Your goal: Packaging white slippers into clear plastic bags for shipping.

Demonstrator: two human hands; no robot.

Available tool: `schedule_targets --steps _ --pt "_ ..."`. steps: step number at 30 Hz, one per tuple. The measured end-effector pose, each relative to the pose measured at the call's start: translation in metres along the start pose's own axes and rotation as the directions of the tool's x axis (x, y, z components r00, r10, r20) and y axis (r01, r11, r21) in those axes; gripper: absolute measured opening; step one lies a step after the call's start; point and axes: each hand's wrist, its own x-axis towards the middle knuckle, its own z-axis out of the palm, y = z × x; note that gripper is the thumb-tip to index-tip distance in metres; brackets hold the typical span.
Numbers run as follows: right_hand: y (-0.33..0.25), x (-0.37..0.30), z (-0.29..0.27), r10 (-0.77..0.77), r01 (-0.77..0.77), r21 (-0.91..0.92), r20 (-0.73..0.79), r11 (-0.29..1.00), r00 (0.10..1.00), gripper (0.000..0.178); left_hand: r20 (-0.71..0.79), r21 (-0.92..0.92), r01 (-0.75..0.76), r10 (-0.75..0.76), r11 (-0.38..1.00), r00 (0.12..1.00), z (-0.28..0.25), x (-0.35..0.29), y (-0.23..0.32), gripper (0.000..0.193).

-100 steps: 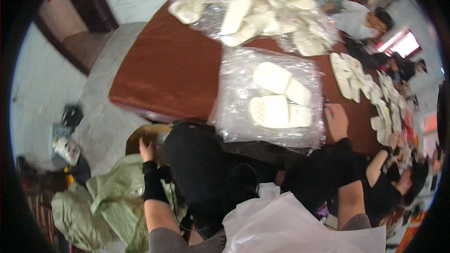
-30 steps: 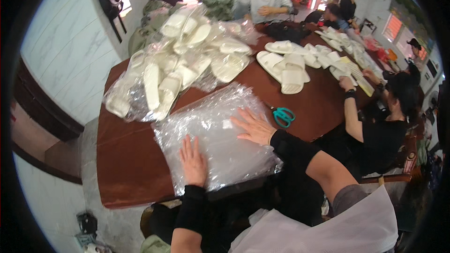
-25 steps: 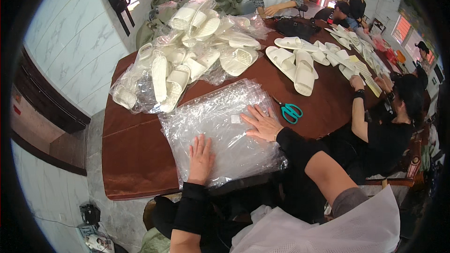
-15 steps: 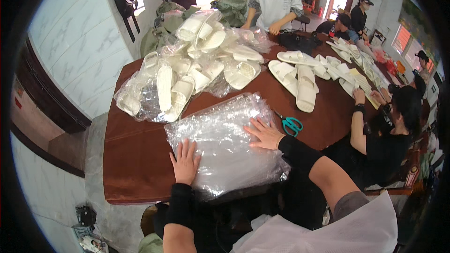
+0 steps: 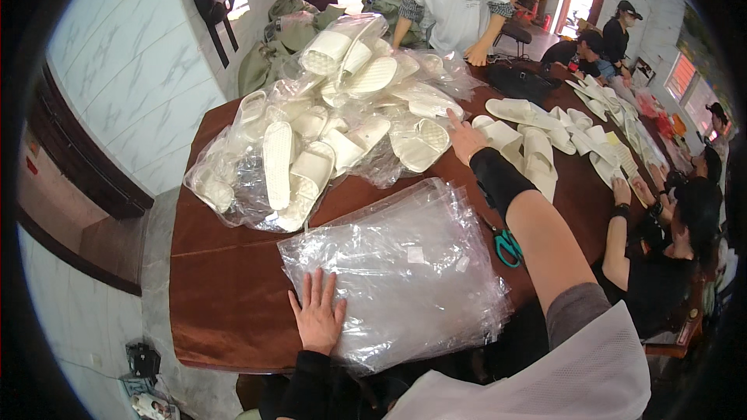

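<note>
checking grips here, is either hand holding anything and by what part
Nothing is gripped. The left hand lies flat on the bag stack near its front edge; the right hand reaches to the slippers, fingers open.

Stack of plastic bags (image 5: 405,264) lies on table (image 5: 226,295) at near edge, directly before the person. Left hand (image 5: 317,315) rests flat on stack's near-left corner. Behind stack, toward far-left: heap of bagged slippers (image 5: 334,117). Right hand (image 5: 464,138) reaches over stack to heap's right edge, beside loose slippers (image 5: 529,148) lying right of heap. Scissors (image 5: 507,245) on table just right of stack, under right forearm.
</note>
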Motion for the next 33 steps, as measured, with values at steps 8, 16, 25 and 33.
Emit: schedule_targets --steps 8,16,25,33 --pt "0.048 0.024 -0.031 0.215 0.143 0.513 -0.575 0.847 0.789 0.038 -0.041 -0.034 -0.021 0.020 0.999 0.999 0.005 0.001 0.000 0.062" --pt "0.070 -0.049 -0.202 0.331 0.270 0.535 -0.770 0.801 0.545 0.035 -0.106 -0.026 -0.041 0.038 0.999 0.994 0.002 -0.011 -0.001 0.062" --pt "-0.149 -0.207 -0.219 -0.742 0.843 0.301 -0.403 0.445 0.536 0.039 -0.166 -0.003 -0.069 0.068 0.998 0.984 0.010 -0.020 -0.005 0.059" --pt "-0.190 -0.301 -0.129 -0.362 0.471 0.759 -0.328 0.450 0.873 0.017 -0.145 0.002 -0.059 0.059 0.998 0.988 0.024 -0.029 -0.022 0.055"
